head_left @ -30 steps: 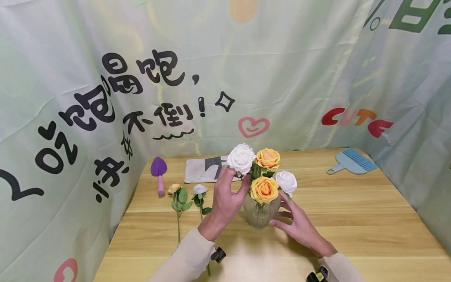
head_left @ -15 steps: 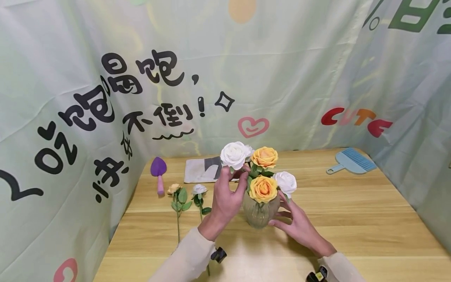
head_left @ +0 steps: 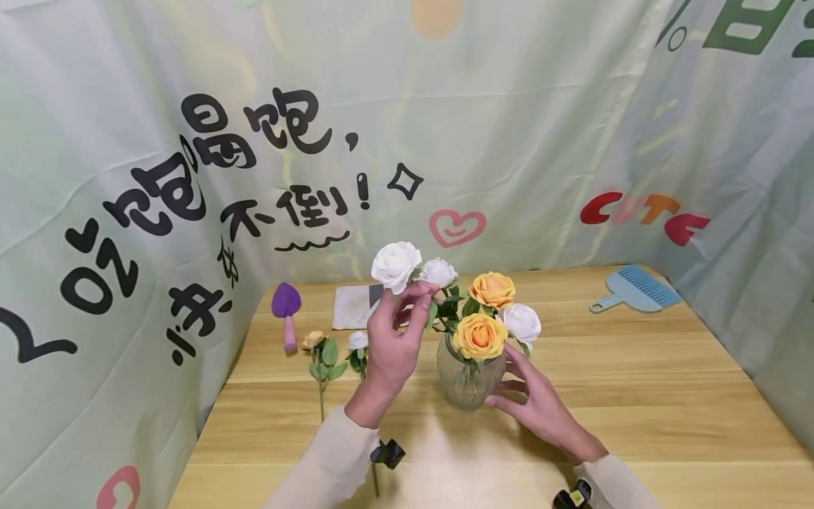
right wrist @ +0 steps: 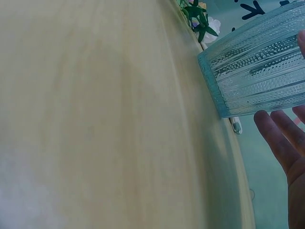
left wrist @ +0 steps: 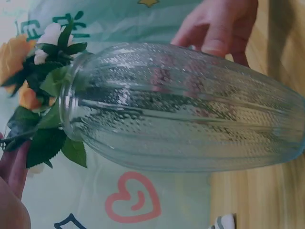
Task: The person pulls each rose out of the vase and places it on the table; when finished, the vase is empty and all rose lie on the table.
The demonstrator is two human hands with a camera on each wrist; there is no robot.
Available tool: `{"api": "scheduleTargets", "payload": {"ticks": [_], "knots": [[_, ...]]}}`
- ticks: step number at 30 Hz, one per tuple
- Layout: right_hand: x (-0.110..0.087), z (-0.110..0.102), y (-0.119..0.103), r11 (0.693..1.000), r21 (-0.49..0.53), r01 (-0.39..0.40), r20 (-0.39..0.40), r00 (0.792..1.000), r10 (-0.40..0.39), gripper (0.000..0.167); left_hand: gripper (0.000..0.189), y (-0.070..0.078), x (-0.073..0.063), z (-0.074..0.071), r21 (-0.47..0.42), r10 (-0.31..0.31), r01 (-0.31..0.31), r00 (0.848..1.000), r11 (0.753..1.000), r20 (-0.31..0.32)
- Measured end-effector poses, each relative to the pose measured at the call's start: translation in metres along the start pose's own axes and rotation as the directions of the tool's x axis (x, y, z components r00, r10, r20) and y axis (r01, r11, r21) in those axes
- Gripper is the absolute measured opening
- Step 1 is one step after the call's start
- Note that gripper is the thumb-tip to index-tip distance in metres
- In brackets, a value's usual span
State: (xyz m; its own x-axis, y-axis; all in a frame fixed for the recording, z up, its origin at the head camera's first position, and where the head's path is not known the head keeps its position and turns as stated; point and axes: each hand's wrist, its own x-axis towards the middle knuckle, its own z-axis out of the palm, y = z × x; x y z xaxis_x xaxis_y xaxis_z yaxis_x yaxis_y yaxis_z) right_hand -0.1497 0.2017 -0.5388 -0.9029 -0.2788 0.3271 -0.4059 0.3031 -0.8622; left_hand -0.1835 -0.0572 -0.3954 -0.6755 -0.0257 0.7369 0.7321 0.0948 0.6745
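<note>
A ribbed clear glass vase (head_left: 469, 382) stands upright on the table. Yellow roses (head_left: 480, 337) and a white rose (head_left: 521, 324) rise from its mouth. My left hand (head_left: 393, 346), left of the vase, pinches with fingertips at a white rose (head_left: 396, 267) beside another white rose (head_left: 437, 273); exactly which stem is between the fingers is partly hidden. My right hand (head_left: 540, 408) holds the vase's right side, thumb in front and fingers behind. Through the glass in the left wrist view, the vase (left wrist: 181, 114) shows the right fingers blurred.
A yellow rose (head_left: 314, 341) and a white rose (head_left: 357, 341) lie on the table (head_left: 636, 396) at left, the latter partly behind my left arm. Further back are a purple trowel (head_left: 287, 304) and a folded cloth (head_left: 351, 309). A blue dustpan-shaped tool (head_left: 636, 290) lies back right.
My left hand has shifted left and slightly up with the white rose, drawing it away from the yellow ones. A second white rose now shows behind it. The right hand stays on the vase.
</note>
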Motion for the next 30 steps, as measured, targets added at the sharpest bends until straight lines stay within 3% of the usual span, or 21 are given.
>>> {"api": "scheduleTargets", "payload": {"ticks": [6,13,18,25,30], "knots": [[0.0,0.0,0.0,1.0,-0.012,-0.003,-0.002,1.0,0.003,0.1,0.017,0.0,0.002,-0.006,-0.021,0.054,-0.054,0.998,0.998,0.022],[0.001,0.0,-0.001,1.0,-0.003,-0.007,0.004,1.0,0.007,0.098,0.021,0.011,0.017,-0.019,-0.101,0.121,-0.123,0.992,0.987,-0.028],[0.001,0.0,-0.001,1.0,-0.01,-0.006,0.001,1.0,0.006,0.097,0.023,0.017,0.029,-0.033,-0.187,0.103,-0.118,0.991,0.975,-0.091],[0.002,0.0,-0.002,1.0,-0.012,-0.002,-0.003,1.0,0.002,0.099,0.025,0.02,0.04,-0.06,-0.161,0.066,-0.095,0.982,0.982,-0.178],[0.002,0.0,-0.002,1.0,-0.014,-0.006,-0.004,1.0,0.005,0.1,0.027,0.018,0.042,-0.083,-0.214,0.0,-0.03,0.99,0.976,-0.14]]}}
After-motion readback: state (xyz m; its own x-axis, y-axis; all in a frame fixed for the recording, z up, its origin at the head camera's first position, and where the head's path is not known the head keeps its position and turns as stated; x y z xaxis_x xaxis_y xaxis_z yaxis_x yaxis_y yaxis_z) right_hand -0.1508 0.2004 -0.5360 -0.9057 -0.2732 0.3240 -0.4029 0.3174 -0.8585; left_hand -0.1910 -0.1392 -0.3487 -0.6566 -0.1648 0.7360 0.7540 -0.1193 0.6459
